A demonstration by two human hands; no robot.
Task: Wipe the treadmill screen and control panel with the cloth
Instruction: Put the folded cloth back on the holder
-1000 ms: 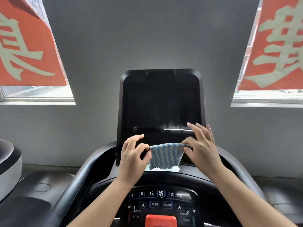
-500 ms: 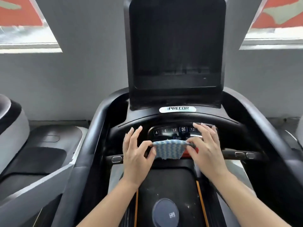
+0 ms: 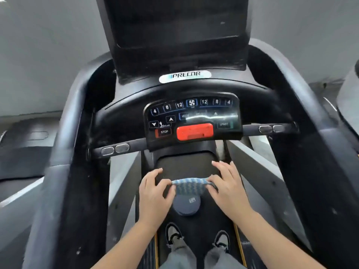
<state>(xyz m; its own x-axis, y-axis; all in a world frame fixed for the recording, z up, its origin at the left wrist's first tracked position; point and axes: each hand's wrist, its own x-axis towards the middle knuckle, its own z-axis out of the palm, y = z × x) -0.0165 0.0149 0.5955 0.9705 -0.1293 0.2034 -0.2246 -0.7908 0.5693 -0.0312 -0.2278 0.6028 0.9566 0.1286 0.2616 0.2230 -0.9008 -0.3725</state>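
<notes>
- A gray wall [image 3: 48, 55] fills the far left side.
- A thick black rail [image 3: 64, 144] curves down the left side of the treadmill.
- Two shiny pads [image 3: 115, 149] sit on the left handle bar.
- The left hand [image 3: 153, 193] pinches the left end of the cloth [image 3: 189, 186] between thumb and finger. Its other fingers spread out a bit.
- The cloth is blue with a zigzag pattern. It hangs in the air between the two hands, low over the belt [image 3: 186, 164], well below the panel [image 3: 192, 121]. It touches no part of the treadmill.
- A dark round disc [image 3: 186, 207] sits just under the cloth.
- Two shoes [image 3: 173, 233] stand on the belt at the bottom.
- The panel is above the hands. It has number buttons, a STOP button [image 3: 164, 132], a big red button [image 3: 194, 131] and a START button [image 3: 224, 124].
- A white label [image 3: 184, 75] reads PRECOR above the panel.
- The dark screen [image 3: 174, 26] stands at the top, tilted back.
- The right hand [image 3: 227, 186] pinches the right end of the cloth. Its fingers are curled a little.
- Two more shiny pads [image 3: 271, 129] sit on the right handle bar.
</notes>
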